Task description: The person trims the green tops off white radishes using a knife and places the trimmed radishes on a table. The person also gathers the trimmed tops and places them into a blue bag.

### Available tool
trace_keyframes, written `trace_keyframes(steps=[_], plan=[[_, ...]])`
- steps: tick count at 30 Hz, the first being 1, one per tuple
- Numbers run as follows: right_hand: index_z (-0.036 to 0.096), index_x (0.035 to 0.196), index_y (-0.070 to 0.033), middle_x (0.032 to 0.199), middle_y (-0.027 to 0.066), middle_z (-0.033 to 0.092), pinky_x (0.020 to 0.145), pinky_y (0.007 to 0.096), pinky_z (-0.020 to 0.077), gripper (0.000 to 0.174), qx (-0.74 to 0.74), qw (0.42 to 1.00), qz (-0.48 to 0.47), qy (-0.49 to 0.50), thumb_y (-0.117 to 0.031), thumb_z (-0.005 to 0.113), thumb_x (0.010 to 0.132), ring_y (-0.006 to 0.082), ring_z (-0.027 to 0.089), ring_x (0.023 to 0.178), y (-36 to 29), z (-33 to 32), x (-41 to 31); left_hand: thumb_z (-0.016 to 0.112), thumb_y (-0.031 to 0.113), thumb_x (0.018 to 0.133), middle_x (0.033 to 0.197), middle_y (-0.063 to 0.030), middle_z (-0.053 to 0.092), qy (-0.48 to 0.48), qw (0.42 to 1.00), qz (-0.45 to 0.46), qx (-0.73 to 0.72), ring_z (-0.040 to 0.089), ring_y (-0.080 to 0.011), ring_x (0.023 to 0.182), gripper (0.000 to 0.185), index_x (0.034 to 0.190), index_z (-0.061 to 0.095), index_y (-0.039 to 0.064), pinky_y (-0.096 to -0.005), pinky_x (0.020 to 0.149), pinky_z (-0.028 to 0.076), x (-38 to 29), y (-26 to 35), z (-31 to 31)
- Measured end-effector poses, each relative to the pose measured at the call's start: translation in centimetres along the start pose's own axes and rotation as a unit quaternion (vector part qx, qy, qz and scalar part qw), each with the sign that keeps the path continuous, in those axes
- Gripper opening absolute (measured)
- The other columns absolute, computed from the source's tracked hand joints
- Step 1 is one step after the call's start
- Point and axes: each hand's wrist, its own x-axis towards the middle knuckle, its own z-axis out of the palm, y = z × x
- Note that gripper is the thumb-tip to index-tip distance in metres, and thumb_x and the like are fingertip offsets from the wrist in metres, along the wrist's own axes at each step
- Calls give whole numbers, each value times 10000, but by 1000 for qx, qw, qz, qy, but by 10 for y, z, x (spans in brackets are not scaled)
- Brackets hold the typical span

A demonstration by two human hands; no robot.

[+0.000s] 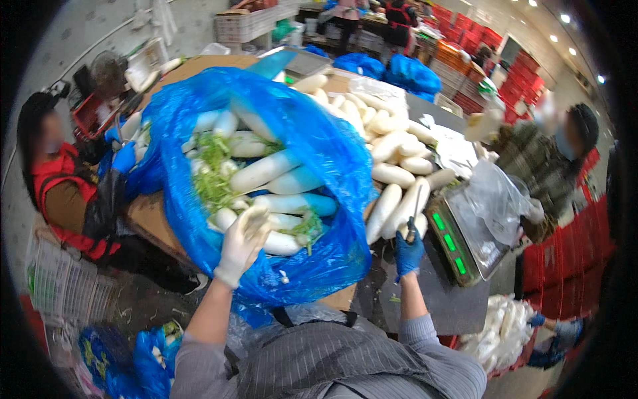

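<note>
A large blue plastic bag [344,149] lies open before me, full of white daikon radishes [266,172] with leafy green tops [214,174]. My left hand [246,244], in a pale glove, is over the bag's near side beside the radishes. Its fingers are loosely bent and I see nothing held in them; whether it touches a radish is unclear. In a blue glove, my right hand [409,252] grips a small knife [411,230] by the handle, blade pointing away from me. Just beyond that hand, trimmed daikons [394,142] are heaped on the table.
Right of my right hand stands a digital scale [448,244] with clear plastic bags [493,199] on it. A person [538,164] stands behind the scale; another person [75,199] in blue gloves works at left. Bagged daikons [498,329] sit low at right, blue bags [149,359] low at left.
</note>
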Motion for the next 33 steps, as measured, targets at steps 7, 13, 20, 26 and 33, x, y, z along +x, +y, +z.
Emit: trace_keyframes(steps=[7,13,20,26,33], plan=[[568,1291,-1,1264,94,627,989,327,437,386,179,972,30,-148,2,595,907,195,578,1137,-116,18,-33,754,349,735,1278,-141,544,84,756,137,634,509,-336,1194,674,1317,512,110,-430,1003,417,129,-10,5],[627,1197,-34,1046,128,679,781,372,492,302,24,926,-78,-368,-168,581,931,209,614,894,-113,89,-47,799,410,639,1180,-127,550,50,711,76,698,520,-323,1123,773,1318,524,162,-436,949,442,161,-20,9],[619,928,-79,662,34,592,396,249,368,237,266,956,79,-99,-311,587,960,105,481,437,-146,113,59,840,271,579,1158,-112,530,8,756,112,645,513,-326,1110,691,1214,588,167,-440,964,439,113,0,-5],[632,957,-44,632,54,606,442,277,415,261,146,927,-39,-342,-279,527,998,107,519,468,-157,86,-49,786,217,618,1161,-138,588,-18,800,256,543,536,-335,1107,672,1225,530,83,-443,982,420,62,0,9],[642,912,-41,625,97,602,518,321,445,225,76,932,-109,-338,-252,584,964,142,576,552,-161,104,-50,793,209,641,1199,-142,569,-19,813,306,495,526,-344,1136,670,1240,524,78,-436,998,417,44,0,14]])
